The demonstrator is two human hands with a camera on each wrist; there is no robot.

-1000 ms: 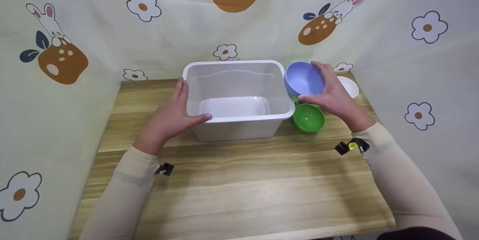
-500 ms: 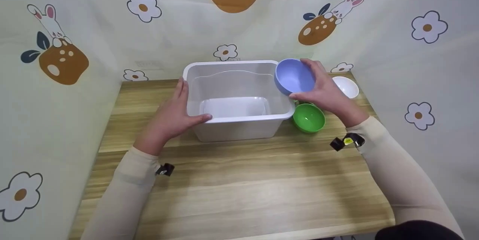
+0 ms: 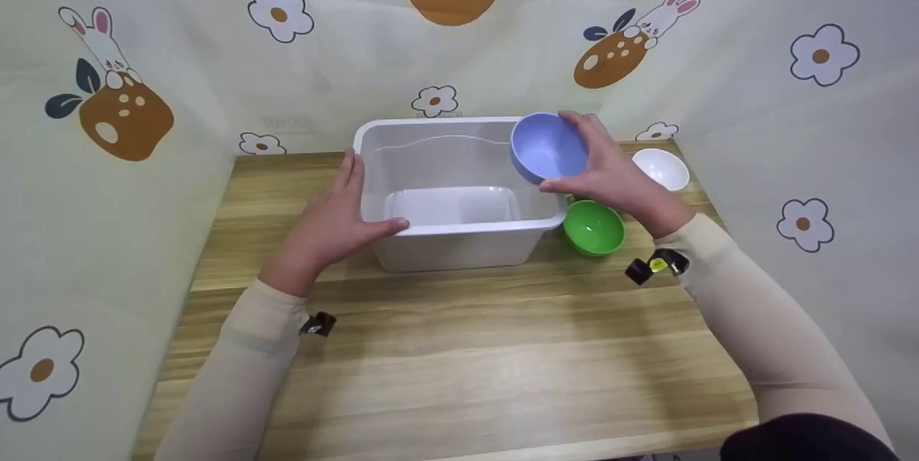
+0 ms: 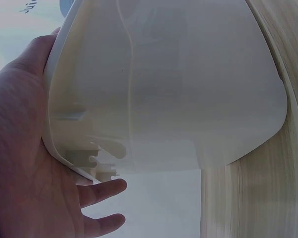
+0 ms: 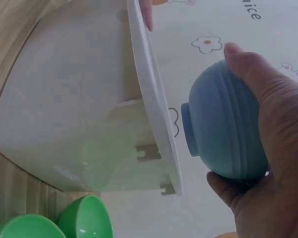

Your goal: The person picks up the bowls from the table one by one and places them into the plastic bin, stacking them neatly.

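In the head view my right hand [image 3: 610, 170] grips a blue bowl [image 3: 547, 147] at its side, thumb in front and fingers behind. The blue bowl overlaps the right rim of a white plastic bin [image 3: 452, 249]. Seen from the right wrist, the blue bowl [image 5: 221, 124] is raised above the rim of the bin [image 5: 154, 104], its foot facing the rim. My left hand [image 3: 323, 224] rests at the bin's left front corner, thumb along the front rim and fingers along the left side. In the left wrist view two straight fingers [image 4: 103, 193] extend past the rim.
A green bowl [image 3: 594, 227] stands against the bin's right side; the right wrist view has a second green bowl [image 5: 27, 228] beside it. Farther right lies a white bowl [image 3: 662, 169]. Patterned cloth [image 3: 344, 52] encloses the wooden table [image 3: 459, 360] at the back and sides.
My right hand has carried the blue bowl leftward, from beside the bin to over its right rim. More of the white bowl shows. The left hand and the bin have stayed in place.
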